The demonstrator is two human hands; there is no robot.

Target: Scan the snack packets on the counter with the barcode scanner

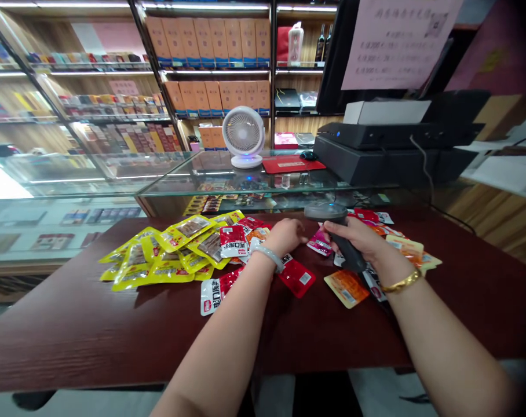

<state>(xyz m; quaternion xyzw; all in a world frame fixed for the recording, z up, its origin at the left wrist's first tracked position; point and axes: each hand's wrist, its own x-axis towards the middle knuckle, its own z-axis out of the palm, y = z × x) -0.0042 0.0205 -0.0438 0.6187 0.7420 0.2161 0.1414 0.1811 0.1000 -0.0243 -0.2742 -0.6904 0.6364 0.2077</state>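
Note:
My right hand (361, 237) is wrapped around the handle of a dark barcode scanner (349, 249), whose grey head points left and away over the packets. My left hand (287, 237) is among small snack packets, its fingers curled in and their tips partly hidden; what they hold, if anything, does not show. Below its wrist lies a red packet (298, 278). A pink-purple packet (319, 242) is between the two hands. An orange packet (347, 288) lies under the scanner's handle. Left of my left hand, red-and-white packets (234, 240) rest against a pile of yellow packets (159, 263).
More packets (404, 249) lie right of my right hand on the dark wooden table (93, 341). Behind it, a glass counter (180, 179) carries a white fan (244, 136), a red mat (293, 164), a mouse (308, 155) and a black cash drawer (367, 162). Stocked shelves stand beyond.

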